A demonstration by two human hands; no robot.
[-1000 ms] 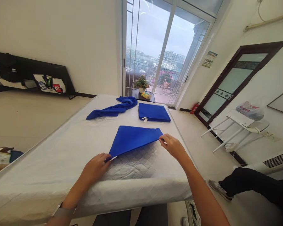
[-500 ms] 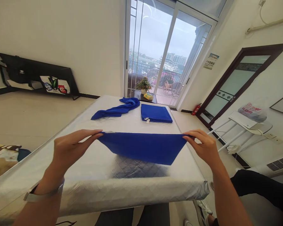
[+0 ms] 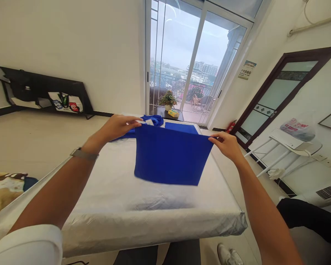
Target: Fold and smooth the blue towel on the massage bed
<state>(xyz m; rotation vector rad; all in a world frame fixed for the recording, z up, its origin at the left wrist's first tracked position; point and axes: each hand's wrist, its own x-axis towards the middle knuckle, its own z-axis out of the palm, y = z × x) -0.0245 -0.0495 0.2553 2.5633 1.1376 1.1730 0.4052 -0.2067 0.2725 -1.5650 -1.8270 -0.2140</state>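
Glass balcony doors (image 3: 179,55) stand beyond the desk (image 3: 132,228), which wears a white quilted cover. My left hand (image 3: 116,128) and right hand (image 3: 226,146) hold a blue non-woven cloth (image 3: 169,156) up over the desk, its lower edge hanging above the cover. My left fingers (image 3: 128,120) and right fingers (image 3: 216,137) are pinched together on its top corners, my hands well apart. Behind it lie a folded blue piece (image 3: 180,127) and a crumpled blue towel (image 3: 152,119). A small white tag (image 3: 149,122) shows just beside my left fingers; I cannot read it, nor the wall notice (image 3: 246,70).
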